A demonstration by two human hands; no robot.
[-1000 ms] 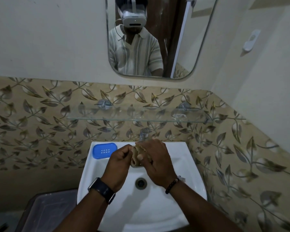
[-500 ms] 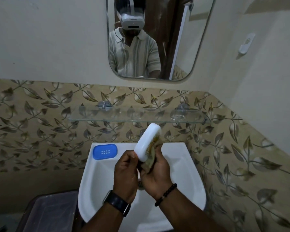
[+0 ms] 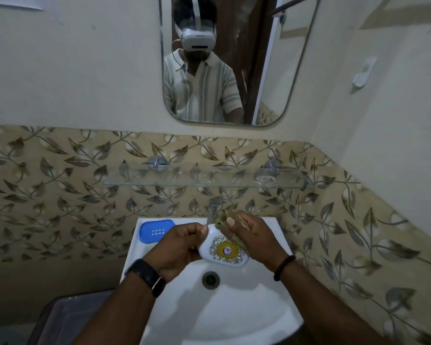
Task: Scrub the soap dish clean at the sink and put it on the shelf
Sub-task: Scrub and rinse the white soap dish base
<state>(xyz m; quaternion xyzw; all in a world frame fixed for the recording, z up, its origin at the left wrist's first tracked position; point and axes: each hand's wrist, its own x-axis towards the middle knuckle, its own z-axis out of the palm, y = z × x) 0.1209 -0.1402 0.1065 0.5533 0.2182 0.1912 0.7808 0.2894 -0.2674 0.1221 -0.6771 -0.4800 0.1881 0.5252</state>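
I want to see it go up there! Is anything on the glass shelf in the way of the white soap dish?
Nothing visible blocks it. The glass shelf looks bare above the tap, and the soap dish sits just below, held in the left hand over the sink.

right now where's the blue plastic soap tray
In the head view, the blue plastic soap tray lies on the back left corner of the white ceramic sink, just left of the left hand and below the glass shelf.

White ceramic wall-mounted sink (image 3: 271,230): a blue rectangular plastic soap tray (image 3: 156,230) lies on its back rim, just beside the left hand's fingers (image 3: 194,229). Clear glass wall shelf (image 3: 159,181) sits above the fingers.
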